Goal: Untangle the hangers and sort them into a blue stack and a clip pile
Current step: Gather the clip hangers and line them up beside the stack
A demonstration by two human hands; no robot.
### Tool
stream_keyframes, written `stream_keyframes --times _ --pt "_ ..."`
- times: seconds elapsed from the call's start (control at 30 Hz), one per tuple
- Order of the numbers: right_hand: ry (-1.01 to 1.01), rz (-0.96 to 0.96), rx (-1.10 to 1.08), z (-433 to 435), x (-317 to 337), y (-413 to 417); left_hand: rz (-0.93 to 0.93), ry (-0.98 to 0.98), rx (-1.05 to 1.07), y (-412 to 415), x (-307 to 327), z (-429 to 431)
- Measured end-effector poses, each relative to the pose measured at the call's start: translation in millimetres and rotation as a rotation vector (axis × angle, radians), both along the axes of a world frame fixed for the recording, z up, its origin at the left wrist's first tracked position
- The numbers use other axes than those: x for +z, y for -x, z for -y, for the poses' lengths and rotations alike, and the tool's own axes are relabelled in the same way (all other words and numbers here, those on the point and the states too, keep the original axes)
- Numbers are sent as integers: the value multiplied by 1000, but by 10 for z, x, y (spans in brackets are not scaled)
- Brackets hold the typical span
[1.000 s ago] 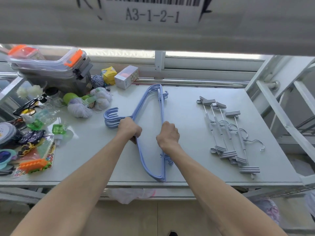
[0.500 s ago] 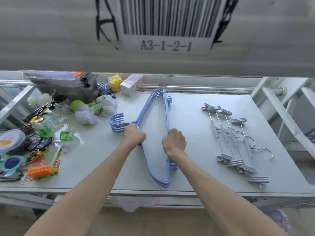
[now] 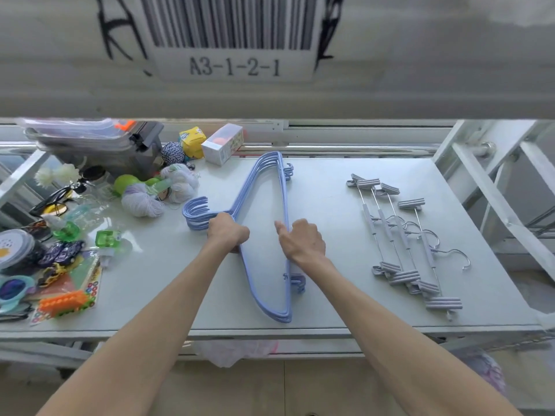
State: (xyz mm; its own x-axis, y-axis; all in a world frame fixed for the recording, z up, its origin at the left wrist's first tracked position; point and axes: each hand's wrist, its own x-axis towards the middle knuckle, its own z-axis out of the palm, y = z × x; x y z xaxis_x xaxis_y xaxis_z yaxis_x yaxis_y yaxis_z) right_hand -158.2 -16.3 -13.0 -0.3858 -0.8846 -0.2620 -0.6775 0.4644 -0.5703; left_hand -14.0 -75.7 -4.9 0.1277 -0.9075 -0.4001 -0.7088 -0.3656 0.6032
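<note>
A stack of blue hangers (image 3: 264,187) lies in the middle of the white table (image 3: 330,298), hooks pointing left. My left hand (image 3: 228,232) grips the stack at its neck, just right of the hooks. On the stack's long straight bar rests my right hand (image 3: 303,240), its thumb stretched out along the bar and its fingers bent down on the bar's right side. To the right, several grey metal clip hangers (image 3: 402,241) lie side by side in a loose pile, apart from both hands.
Clutter fills the table's left part: yarn balls (image 3: 141,202), a green clip (image 3: 106,237), toy cars (image 3: 60,253), an orange toy (image 3: 64,301), a storage box (image 3: 99,142) and small cartons (image 3: 222,145). A barcoded shelf edge (image 3: 234,67) hangs overhead. White frame bars (image 3: 495,199) stand at right.
My right hand has loosened from a fist on the bar, and its thumb now sticks out. The blue stack and my left hand have kept their place on the table.
</note>
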Motion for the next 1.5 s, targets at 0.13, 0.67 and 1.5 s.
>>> stream_keyframes --times 0.13,0.67,1.5 --pt "126 49 -171 -104 111 458 27 -2 -15 -27 203 -2" --pt "-14 -225 -372 -1103 7 2170 78 234 -924 2013 -142 -945" --pt "106 17 -487 -1146 -251 2659 46 155 -1025 2827 -422 -1136"
